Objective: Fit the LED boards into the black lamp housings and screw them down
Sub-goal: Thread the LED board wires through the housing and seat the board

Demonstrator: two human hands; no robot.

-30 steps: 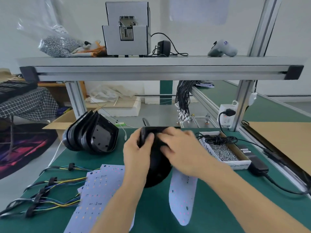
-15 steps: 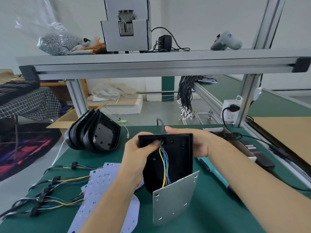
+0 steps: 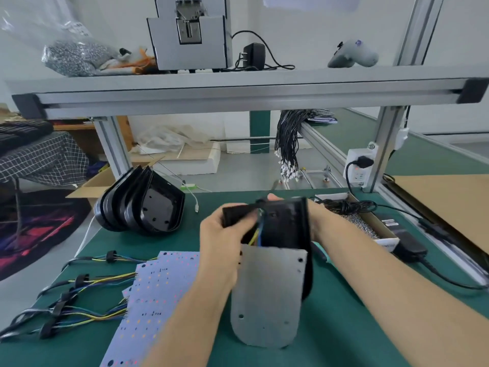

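Observation:
I hold a black lamp housing (image 3: 285, 223) upright over the green table, its open side facing me. My left hand (image 3: 222, 242) grips its left edge, and my right hand (image 3: 317, 218) grips its right side from behind. Coloured wires (image 3: 258, 234) run from inside the housing down to an LED board (image 3: 267, 300), which hangs below with its grey metal back toward me. More LED boards (image 3: 158, 295) with wire leads (image 3: 79, 308) lie at the left. A stack of empty housings (image 3: 143, 205) stands at the back left.
A cardboard box of small screws (image 3: 362, 223) and a coiled black cable (image 3: 346, 206) sit behind my right hand. A black power adapter (image 3: 407, 242) lies at the right. The aluminium frame shelf (image 3: 238, 88) overhead carries a grey machine, a screw bag and a grey tool.
The housing went from lying under both hands to being raised and turned open side toward me. The board now hangs straighter below it, showing its grey back.

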